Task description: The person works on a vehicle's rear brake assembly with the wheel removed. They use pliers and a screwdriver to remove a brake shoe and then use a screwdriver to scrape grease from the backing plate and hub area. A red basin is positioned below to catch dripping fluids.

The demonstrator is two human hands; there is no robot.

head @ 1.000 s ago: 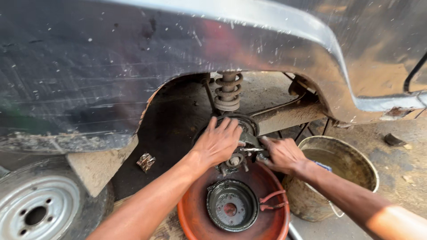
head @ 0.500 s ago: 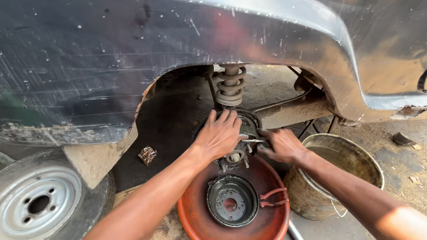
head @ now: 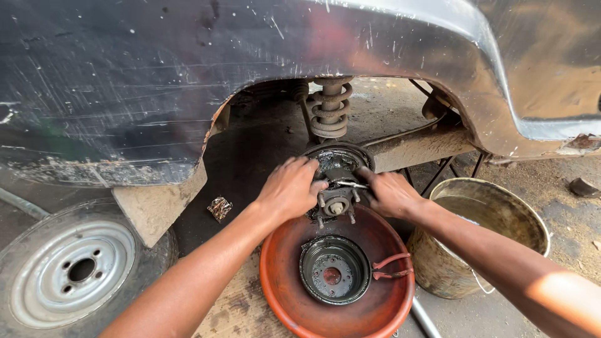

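The left hand (head: 289,188) curls around the left side of the greasy wheel hub (head: 336,199), fingers half closed on it. The right hand (head: 390,193), right of the hub, pinches a thin metal tool (head: 352,184) against it. Below the hub sits an orange basin (head: 375,307) holding a brake drum (head: 333,270); a crumpled wrapper (head: 220,208) lies left.

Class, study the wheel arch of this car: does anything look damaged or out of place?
Yes. The wheel is off, lying flat on the ground left of the arch. The brake drum sits in an orange basin, not on the wheel hub. The fender edge is rusted and ragged.
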